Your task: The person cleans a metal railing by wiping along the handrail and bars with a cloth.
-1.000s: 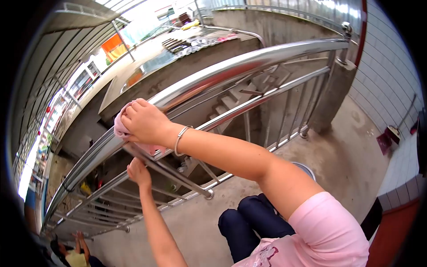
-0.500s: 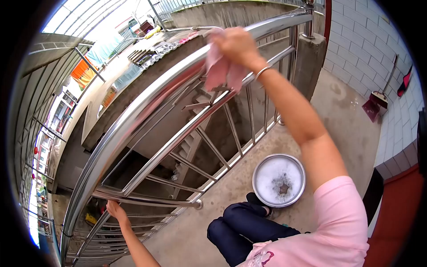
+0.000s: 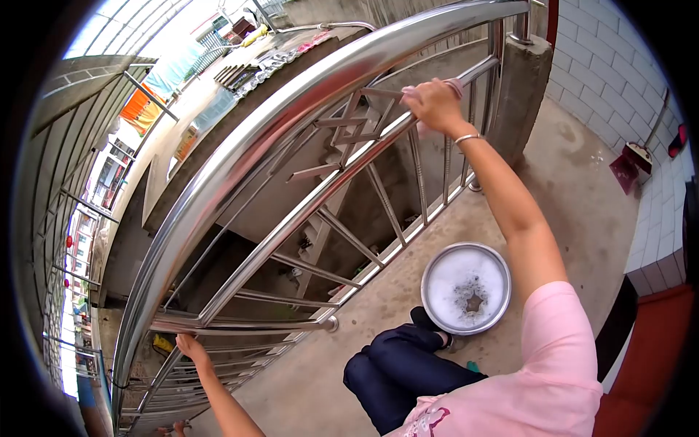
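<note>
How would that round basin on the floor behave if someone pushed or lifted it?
The basin would probably slosh if nudged, since white suds cover most of its inside. Looking wide and set flat on the floor, it seems likelier to slide than tip. Its smooth, shiny rim may feel slippery.

So the bare right arm (image 3: 520, 211) is stretched way out front, elbow just a bit bent, silver bangle (image 3: 468, 137) around the wrist. The right hand (image 3: 437, 105) has its back facing up and its fingers curled over tight. The bare left forearm (image 3: 226, 397) angles up from the bottom edge, left hand (image 3: 191, 347) lower and well apart from the other; can't really tell how closed those fingers are.
</note>
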`<state>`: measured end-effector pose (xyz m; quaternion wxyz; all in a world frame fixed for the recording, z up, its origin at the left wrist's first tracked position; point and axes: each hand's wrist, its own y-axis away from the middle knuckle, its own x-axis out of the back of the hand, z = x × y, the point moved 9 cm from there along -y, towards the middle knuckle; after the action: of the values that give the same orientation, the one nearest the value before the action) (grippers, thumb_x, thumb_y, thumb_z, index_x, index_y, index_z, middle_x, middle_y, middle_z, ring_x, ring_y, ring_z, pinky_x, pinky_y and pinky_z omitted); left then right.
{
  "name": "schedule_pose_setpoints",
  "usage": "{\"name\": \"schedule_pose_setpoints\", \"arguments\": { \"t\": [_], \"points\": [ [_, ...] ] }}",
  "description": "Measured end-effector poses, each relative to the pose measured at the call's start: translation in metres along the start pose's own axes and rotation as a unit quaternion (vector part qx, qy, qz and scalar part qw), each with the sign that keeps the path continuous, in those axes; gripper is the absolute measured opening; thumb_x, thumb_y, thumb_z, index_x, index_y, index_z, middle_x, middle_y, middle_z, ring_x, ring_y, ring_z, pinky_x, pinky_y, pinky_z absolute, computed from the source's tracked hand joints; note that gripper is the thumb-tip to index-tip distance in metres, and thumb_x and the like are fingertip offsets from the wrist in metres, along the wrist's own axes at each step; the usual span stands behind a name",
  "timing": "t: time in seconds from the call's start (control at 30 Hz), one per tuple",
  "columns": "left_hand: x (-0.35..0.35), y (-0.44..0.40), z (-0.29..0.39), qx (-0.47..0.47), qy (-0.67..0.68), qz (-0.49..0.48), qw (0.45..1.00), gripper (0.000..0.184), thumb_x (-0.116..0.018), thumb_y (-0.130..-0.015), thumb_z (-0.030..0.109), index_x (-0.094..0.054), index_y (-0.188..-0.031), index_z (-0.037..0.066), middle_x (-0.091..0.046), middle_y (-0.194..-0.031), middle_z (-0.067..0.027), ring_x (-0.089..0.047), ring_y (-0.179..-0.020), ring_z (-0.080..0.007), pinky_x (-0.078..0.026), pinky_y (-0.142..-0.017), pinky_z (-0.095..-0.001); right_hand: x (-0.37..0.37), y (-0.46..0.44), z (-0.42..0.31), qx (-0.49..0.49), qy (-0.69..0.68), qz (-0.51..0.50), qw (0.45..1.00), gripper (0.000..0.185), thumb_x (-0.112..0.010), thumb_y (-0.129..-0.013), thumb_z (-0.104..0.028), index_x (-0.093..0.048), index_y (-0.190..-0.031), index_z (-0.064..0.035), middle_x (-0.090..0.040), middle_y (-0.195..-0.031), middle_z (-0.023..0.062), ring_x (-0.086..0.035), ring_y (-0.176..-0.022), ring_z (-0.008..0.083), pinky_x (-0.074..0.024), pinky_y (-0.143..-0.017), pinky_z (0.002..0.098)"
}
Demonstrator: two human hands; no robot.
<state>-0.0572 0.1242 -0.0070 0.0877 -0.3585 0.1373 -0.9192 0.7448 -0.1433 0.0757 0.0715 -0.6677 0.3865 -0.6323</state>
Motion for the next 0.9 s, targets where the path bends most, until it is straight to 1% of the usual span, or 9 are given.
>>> {"name": "schedule_pose_setpoints", "arguments": {
  "t": [0.07,0.13,0.17,0.27,0.4,0.43,0.57,0.77,0.9],
  "points": [
    [0.004,0.013,0.02,-0.032,0.045,0.053,0.997,0.059,-0.035,-0.101,0.052,-0.055,-0.118,-0.001,-0.051,-0.109,-0.0156,-0.048,-0.105,-0.0327,-0.035,-0.096,-0.044,-0.008,0.019,-0.052,0.158,-0.015,-0.029,0.987,0.028,-0.056,-0.088,-0.034,-0.07,-0.094,-0.0104,-0.065,-0.101,0.0106,-0.058,-0.103,0.0275,-0.0423,-0.091,0.0426],
    [0.005,0.005,0.006,-0.026,0.044,0.024,0.998,0.062,-0.035,-0.1,0.055,-0.053,-0.121,-0.001,-0.05,-0.111,-0.0157,-0.048,-0.107,-0.0329,-0.035,-0.097,-0.0441,-0.001,0.037,-0.08,0.171,-0.065,-0.028,0.983,0.029,-0.057,-0.088,-0.034,-0.066,-0.093,-0.0072,-0.063,-0.102,0.0099,-0.056,-0.106,0.0275,-0.0395,-0.094,0.0418],
    [0.002,0.0,-0.003,-0.021,0.042,-0.001,0.999,0.065,-0.036,-0.099,0.057,-0.052,-0.125,-0.001,-0.05,-0.113,-0.0157,-0.048,-0.109,-0.033,-0.035,-0.098,-0.0441,0.006,0.046,-0.079,0.203,-0.125,0.066,0.969,0.034,-0.058,-0.089,-0.037,-0.061,-0.097,-0.0045,-0.059,-0.107,0.0103,-0.052,-0.109,0.029,-0.0369,-0.098,0.042],
    [0.004,0.012,0.006,0.017,0.075,0.038,0.996,0.067,-0.036,-0.099,0.059,-0.052,-0.126,0.0,-0.049,-0.113,-0.0152,-0.048,-0.111,-0.0329,-0.035,-0.098,-0.0429,0.009,0.055,-0.074,0.228,-0.117,0.075,0.964,0.035,-0.056,-0.091,-0.038,-0.059,-0.108,-0.0072,-0.056,-0.116,0.0104,-0.048,-0.115,0.0305,-0.0327,-0.104,0.0429],
    [0.014,-0.011,-0.041,-0.034,0.04,0.042,0.998,0.065,-0.032,-0.101,0.056,-0.048,-0.129,0.0,-0.047,-0.119,-0.0146,-0.05,-0.108,-0.0294,-0.037,-0.097,-0.042,0.022,0.055,-0.042,0.233,-0.168,0.091,0.953,0.031,-0.052,-0.095,-0.031,-0.058,-0.116,-0.0096,-0.054,-0.122,0.0099,-0.047,-0.118,0.0324,-0.0309,-0.107,0.0433],
    [0.011,-0.008,-0.033,-0.042,0.041,-0.004,0.998,0.078,-0.032,-0.096,0.066,-0.032,-0.146,0.007,-0.045,-0.136,-0.0142,-0.044,-0.126,-0.0308,-0.032,-0.108,-0.0468,0.024,0.052,-0.022,0.209,-0.112,0.102,0.966,0.033,-0.048,-0.097,-0.031,-0.057,-0.119,-0.0089,-0.052,-0.125,0.0115,-0.044,-0.123,0.0326,-0.0295,-0.109,0.0439],
    [0.016,-0.012,-0.046,0.012,0.082,0.03,0.996,0.071,-0.029,-0.098,0.062,-0.037,-0.143,0.007,-0.049,-0.132,-0.0133,-0.047,-0.122,-0.0297,-0.032,-0.106,-0.0455,0.009,0.025,0.094,0.123,0.063,0.147,0.98,0.037,-0.041,-0.101,-0.033,-0.056,-0.125,-0.0103,-0.046,-0.136,0.0149,-0.04,-0.131,0.0339,-0.0295,-0.112,0.0423],
    [0.02,-0.004,-0.043,0.056,0.114,0.027,0.992,0.061,-0.033,-0.101,0.052,-0.038,-0.143,0.008,-0.05,-0.132,-0.0113,-0.048,-0.118,-0.0271,-0.032,-0.105,-0.0427,-0.008,-0.024,0.241,-0.072,-0.081,0.228,0.968,0.041,-0.038,-0.099,-0.032,-0.058,-0.12,-0.0023,-0.058,-0.116,0.0277,-0.049,-0.119,0.0413,-0.0361,-0.104,0.0458],
    [0.012,0.011,-0.009,0.085,0.15,0.075,0.982,0.059,-0.036,-0.1,0.051,-0.041,-0.141,0.008,-0.051,-0.13,-0.01,-0.049,-0.116,-0.0252,-0.031,-0.104,-0.0396,-0.01,-0.029,0.253,-0.067,-0.121,0.333,0.933,0.042,-0.038,-0.1,-0.033,-0.051,-0.129,-0.0049,-0.058,-0.123,0.0234,-0.055,-0.115,0.0367,-0.0394,-0.103,0.0422]
  ]
}}
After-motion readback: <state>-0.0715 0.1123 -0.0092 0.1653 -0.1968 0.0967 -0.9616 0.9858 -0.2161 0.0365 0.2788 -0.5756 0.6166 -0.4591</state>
